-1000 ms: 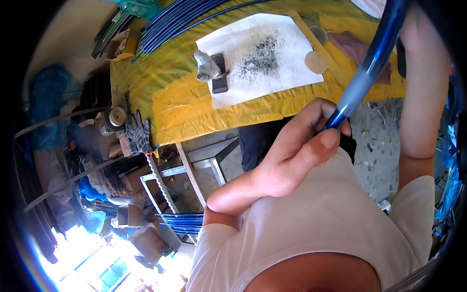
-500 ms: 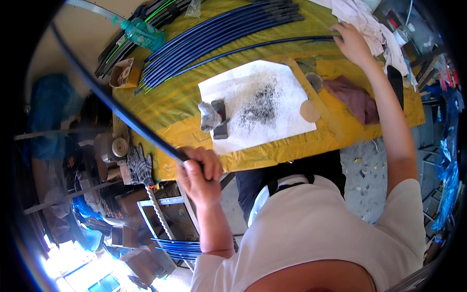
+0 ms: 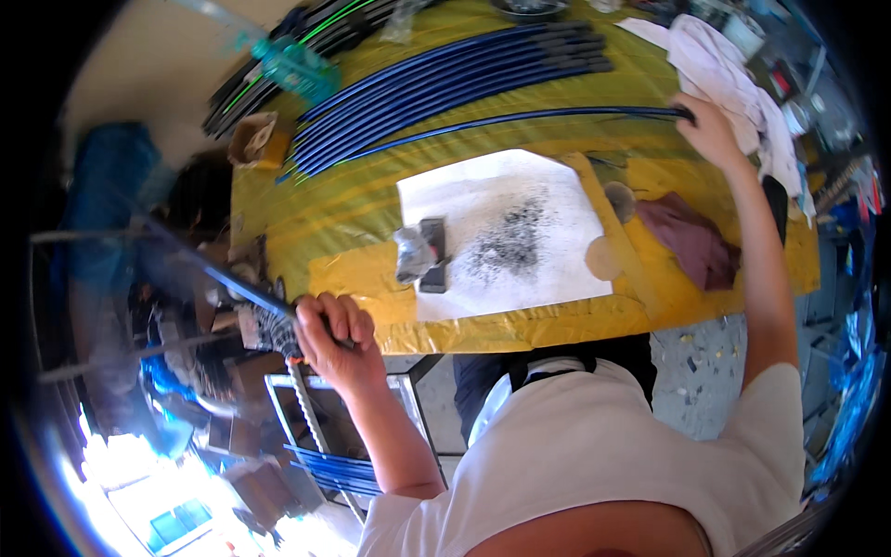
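My left hand (image 3: 339, 342) is closed round the end of a long dark blue rod (image 3: 243, 290), which slants up and away to the left, its far part blurred. At the back right, my right hand (image 3: 711, 133) grips the dark end of another blue rod (image 3: 520, 118) lying across the yellow table cover. Behind that rod lies a row of several matching blue rods (image 3: 445, 79) with dark grey ends. In the middle, a white sheet (image 3: 436, 200) carries scattered black powder (image 3: 510, 243). On its left edge sit a dark block (image 3: 432, 278) and a crumpled grey wad (image 3: 412, 255).
A turquoise pump bottle (image 3: 302, 72) and a small open carton (image 3: 255, 141) stand at the back left. A mauve cloth (image 3: 691, 239) and a whitish cloth (image 3: 719, 79) lie on the right. Below the table's left side, several blue rods (image 3: 334, 472) rest by a metal frame (image 3: 415, 404).
My left hand has moved left, and its rod has swung downward. My right hand has closed on the end of the rod on the table. The view has shifted slightly.
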A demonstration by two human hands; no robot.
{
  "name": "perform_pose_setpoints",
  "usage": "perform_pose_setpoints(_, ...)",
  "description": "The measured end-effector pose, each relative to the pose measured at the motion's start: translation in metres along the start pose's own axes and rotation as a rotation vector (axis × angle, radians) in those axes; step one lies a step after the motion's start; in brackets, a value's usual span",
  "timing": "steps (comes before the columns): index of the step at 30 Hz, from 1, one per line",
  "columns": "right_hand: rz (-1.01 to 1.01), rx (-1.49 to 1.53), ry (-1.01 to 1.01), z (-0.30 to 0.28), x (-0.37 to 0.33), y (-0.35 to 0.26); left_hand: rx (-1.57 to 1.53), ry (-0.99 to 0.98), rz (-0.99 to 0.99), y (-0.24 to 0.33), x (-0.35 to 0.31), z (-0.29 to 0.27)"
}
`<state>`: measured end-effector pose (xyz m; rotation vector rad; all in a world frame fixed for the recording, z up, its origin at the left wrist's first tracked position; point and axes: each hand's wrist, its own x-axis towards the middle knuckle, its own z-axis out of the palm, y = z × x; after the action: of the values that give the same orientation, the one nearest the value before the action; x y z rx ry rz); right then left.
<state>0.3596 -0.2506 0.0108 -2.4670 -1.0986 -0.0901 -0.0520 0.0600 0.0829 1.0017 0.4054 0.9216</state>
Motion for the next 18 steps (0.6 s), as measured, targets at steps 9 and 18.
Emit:
perform_pose_setpoints(9,0.686,0.511,0.119,-0.048,-0.115,0.06,-0.066,0.104,-0.004,0.032,0.026,0.01)
perform_pose_setpoints(18,0.969,0.556,0.321,-0.051,-0.25,0.036,-0.289,0.13,0.15,0.059,0.057,0.012)
